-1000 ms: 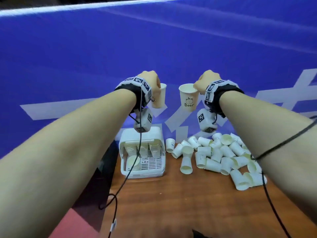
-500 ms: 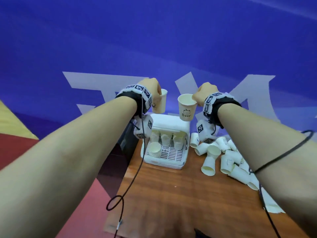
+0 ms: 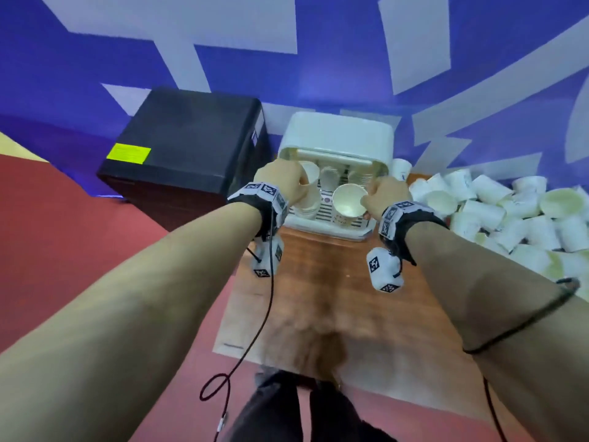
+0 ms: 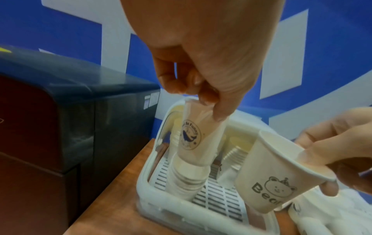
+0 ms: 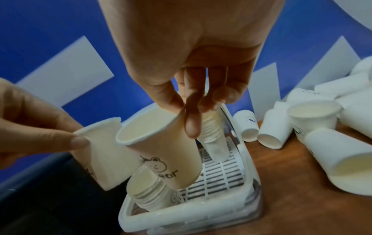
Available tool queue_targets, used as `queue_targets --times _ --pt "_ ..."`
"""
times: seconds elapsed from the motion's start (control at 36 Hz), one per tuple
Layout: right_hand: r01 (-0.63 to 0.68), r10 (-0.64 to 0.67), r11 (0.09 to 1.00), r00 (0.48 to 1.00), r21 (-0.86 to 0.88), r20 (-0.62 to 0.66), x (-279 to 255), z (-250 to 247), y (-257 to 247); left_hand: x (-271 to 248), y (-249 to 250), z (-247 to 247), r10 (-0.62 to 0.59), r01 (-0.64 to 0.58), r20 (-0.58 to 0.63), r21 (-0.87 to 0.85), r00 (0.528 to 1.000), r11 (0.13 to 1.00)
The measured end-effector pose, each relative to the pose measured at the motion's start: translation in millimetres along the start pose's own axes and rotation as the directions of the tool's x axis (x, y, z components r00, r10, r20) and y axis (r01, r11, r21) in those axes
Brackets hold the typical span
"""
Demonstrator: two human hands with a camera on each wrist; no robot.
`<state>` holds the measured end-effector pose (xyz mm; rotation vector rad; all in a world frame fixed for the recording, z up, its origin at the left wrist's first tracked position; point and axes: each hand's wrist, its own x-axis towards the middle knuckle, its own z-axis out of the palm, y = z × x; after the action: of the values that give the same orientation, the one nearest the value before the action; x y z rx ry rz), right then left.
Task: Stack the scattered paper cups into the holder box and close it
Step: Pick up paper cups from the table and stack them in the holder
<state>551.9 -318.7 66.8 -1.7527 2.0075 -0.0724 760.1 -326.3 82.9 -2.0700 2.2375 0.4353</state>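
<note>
The white holder box [image 3: 357,229] stands open at the table's far edge, its lid [image 3: 338,132] tilted back. Stacks of paper cups [image 4: 185,176] stand inside on the slotted floor. My left hand [image 3: 301,183] pinches the rim of a whale-logo cup [image 4: 193,135], whose base meets the top of the left stack. My right hand [image 3: 366,199] pinches the rim of a "Bear" cup [image 5: 161,152], tilted above another stack [image 5: 147,190] near the box's front. Both hands hover over the box, close together.
A heap of loose paper cups [image 3: 510,215] covers the table to the right of the box. A black cabinet [image 3: 188,148] stands against the left side of the wooden table [image 3: 318,282]. A blue wall rises right behind the box.
Both hands have come down with their cups from in front of the wall to just over the open box. The head view has tilted downward.
</note>
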Motion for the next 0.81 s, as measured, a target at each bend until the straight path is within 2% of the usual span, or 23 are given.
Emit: queue_targets --times 0.22,0.31,0.42,0.58,0.69,0.81 --pt "-0.150 0.151 0.989 0.986 -0.014 0.071 14 17 10 24 -12 35 0.082 -0.083 0.019 0.068 0.996 0.994" --pt "-0.178 0.178 0.984 0.984 0.009 0.031 12 23 14 31 -13 42 0.111 -0.112 0.013 0.130 0.994 0.985" --pt "-0.196 0.197 0.980 0.980 0.023 -0.004 11 28 18 34 -15 51 0.122 -0.135 0.088 0.160 0.989 0.978" --pt "-0.197 0.205 0.972 0.978 0.131 -0.050 5 17 5 31 -29 43 0.118 -0.137 0.133 0.145 0.984 0.980" --pt "-0.141 0.161 0.948 0.986 0.287 -0.048 9 4 -21 32 -45 20 0.087 -0.103 0.119 0.132 0.989 0.986" --pt "-0.049 0.096 0.934 0.989 0.353 -0.116 16 2 -50 30 -61 14 0.037 -0.048 0.106 0.107 0.994 0.993"
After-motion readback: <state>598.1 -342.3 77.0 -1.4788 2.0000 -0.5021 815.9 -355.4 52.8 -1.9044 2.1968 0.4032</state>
